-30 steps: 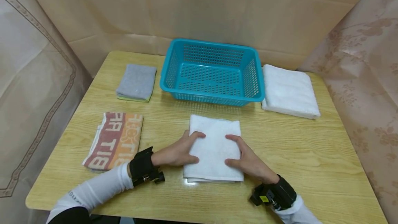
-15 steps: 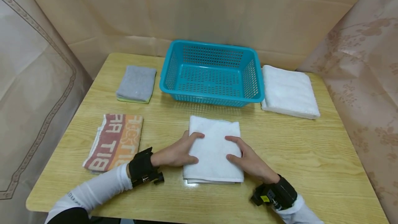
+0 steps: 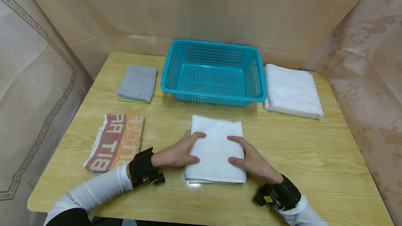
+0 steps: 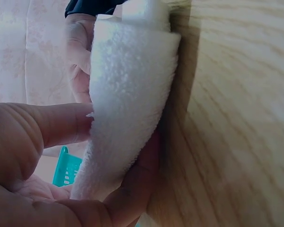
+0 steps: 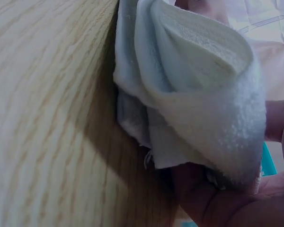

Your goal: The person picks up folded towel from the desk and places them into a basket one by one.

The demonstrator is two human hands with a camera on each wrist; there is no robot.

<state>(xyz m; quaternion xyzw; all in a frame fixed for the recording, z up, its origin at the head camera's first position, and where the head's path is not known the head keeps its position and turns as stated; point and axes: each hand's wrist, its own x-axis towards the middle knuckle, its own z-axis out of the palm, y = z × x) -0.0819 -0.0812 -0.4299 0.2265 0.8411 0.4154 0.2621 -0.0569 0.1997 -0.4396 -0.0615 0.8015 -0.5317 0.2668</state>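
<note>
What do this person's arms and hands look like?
The left hand and right hand are bare. The left sleeve is whitish, with small dark lettering and a black section higher up; the right sleeve is whitish too. Both wrists wear black bands, each carrying a small black device; the right one has a yellow label.

Left fingers and right fingers curl toward each other, forearms slanting inward.

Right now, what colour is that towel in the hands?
The towel is white, clearest in the head view.
</note>
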